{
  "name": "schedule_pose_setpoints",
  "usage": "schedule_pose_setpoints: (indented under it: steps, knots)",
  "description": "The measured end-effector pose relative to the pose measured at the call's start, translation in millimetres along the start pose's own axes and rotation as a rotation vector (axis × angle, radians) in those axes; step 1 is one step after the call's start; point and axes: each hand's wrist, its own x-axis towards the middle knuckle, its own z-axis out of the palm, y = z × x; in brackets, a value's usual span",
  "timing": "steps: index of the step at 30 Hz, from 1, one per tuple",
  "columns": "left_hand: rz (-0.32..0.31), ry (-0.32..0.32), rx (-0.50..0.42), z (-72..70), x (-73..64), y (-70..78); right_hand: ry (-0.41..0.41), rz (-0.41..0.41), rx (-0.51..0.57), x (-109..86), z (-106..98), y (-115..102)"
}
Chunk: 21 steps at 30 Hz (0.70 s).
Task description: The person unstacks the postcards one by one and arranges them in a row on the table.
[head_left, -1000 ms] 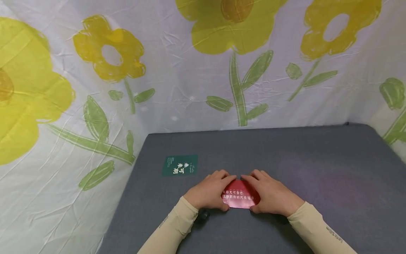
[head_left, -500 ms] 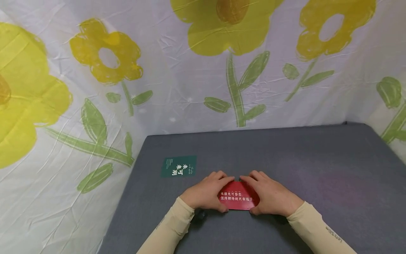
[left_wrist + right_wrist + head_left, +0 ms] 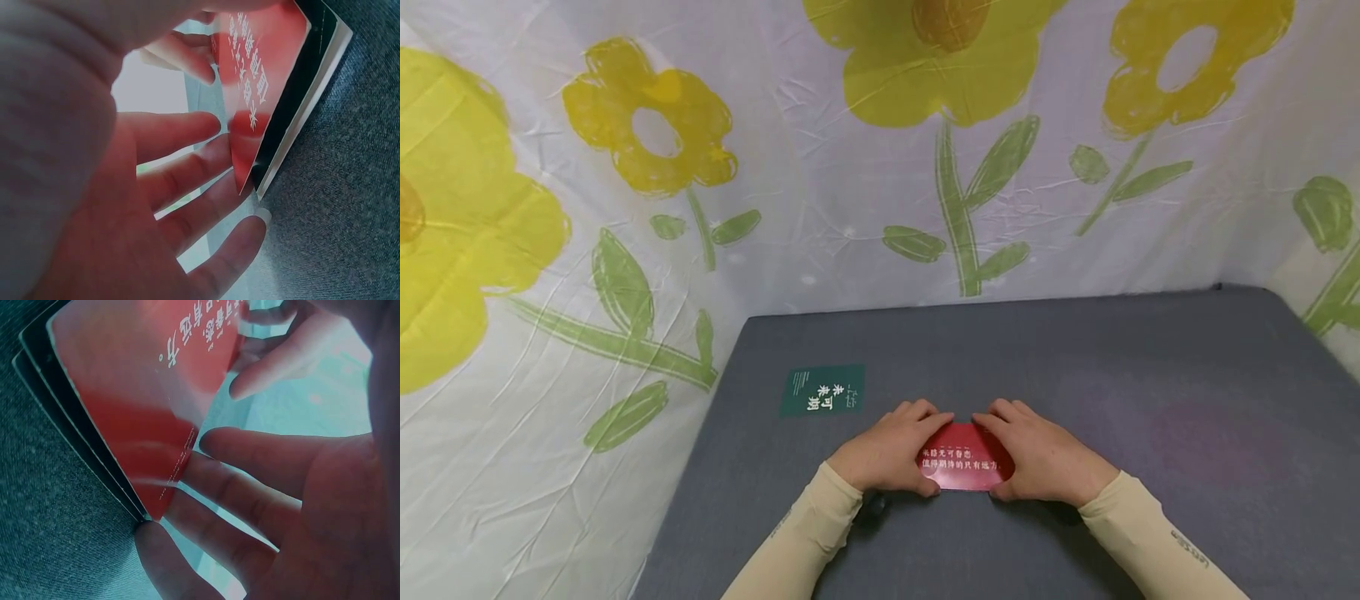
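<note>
A red card [image 3: 961,468] with white Chinese characters tops a small stack of cards, in front of the person at the middle of the table. From the left side, the left hand [image 3: 891,450] holds the stack, thumb at the near edge and fingers at the far edge. The right hand [image 3: 1048,457] grips the opposite side the same way. In the left wrist view, a dark card [image 3: 292,94] shows under the red one, its edges fanned slightly apart. The stack leans at an angle close over the grey cloth, and fingertips touch its far edge in both wrist views.
A dark green card [image 3: 823,390] with white characters lies flat on the grey table [image 3: 1075,350], beyond the left hand. Behind and left of the table hangs a white curtain [image 3: 820,167] with yellow flowers.
Both hands keep nearly the same place around the stack. Shine on the red card fades, then returns, as its tilt shifts slightly. The green card stays put.
</note>
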Motion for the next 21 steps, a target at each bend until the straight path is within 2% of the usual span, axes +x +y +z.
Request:
schedule_pose_setpoints:
  steps: [4,9,13,17,21]
  knots:
    - [0.003,0.001,-0.004,-1.3,0.7,-1.3,-0.024,0.016,0.003,0.9,-1.6,1.4]
    - [-0.001,-0.012,-0.011,0.2,0.1,-4.4,-0.061,0.041,0.056,0.5,-2.6,2.2]
    - [0.002,0.006,-0.032,-1.0,1.9,-8.8,-0.047,0.056,0.091,4.6,-6.7,2.5]
    - [-0.008,0.049,-0.063,-5.3,2.4,-22.7,-0.013,0.044,0.078,17.5,-8.2,2.2]
    - [-0.039,0.099,-0.097,-19.0,2.4,-42.8,0.024,0.015,0.053,41.2,-8.8,1.4]
